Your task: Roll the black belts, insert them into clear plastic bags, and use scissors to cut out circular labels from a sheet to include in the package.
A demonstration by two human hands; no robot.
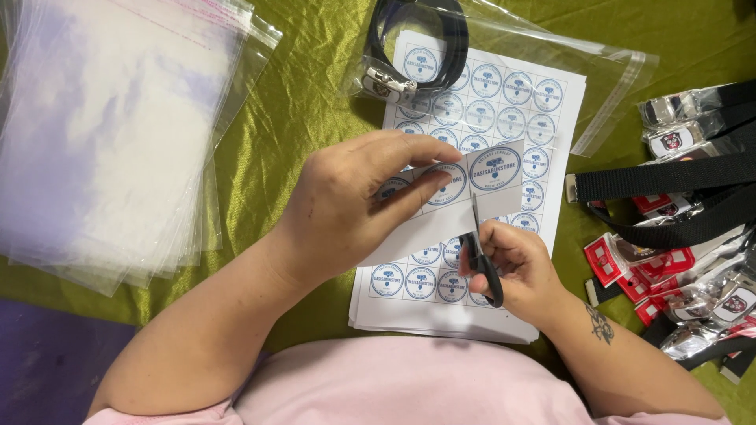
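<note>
A green satin cloth point(307, 94) covers the work surface, creased and shiny, and at the lower left a purple patch point(47, 362) shows beyond its edge. No walls or other parts of the room are in view; the camera looks straight down.

The left hand point(354, 208) holds a strip of round blue-and-white stickers point(465, 185) above the middle of the cloth, with thumb and fingers pinched shut on the strip's left part. The right hand point(516, 267) grips a pair of scissors point(480, 252) with black handles; its fingers are curled closed through the loops, and the thin blades point up into the strip between two stickers.

Under both hands lies a stack of sticker sheets point(551, 106), white with rows of the same round labels. At the top of that stack rests a clear bag point(598, 79) holding a coiled black belt point(441, 39) with a metal buckle.

On the left of the cloth sits a thick pile of empty clear bags point(110, 134), fanned out slightly. Along the right edge lies a heap of black belts point(669, 181) with wrapped buckles and red-and-white tags point(630, 267), some overlapping one another.

The person's pink shirt point(409, 386) fills the bottom of the view.
</note>
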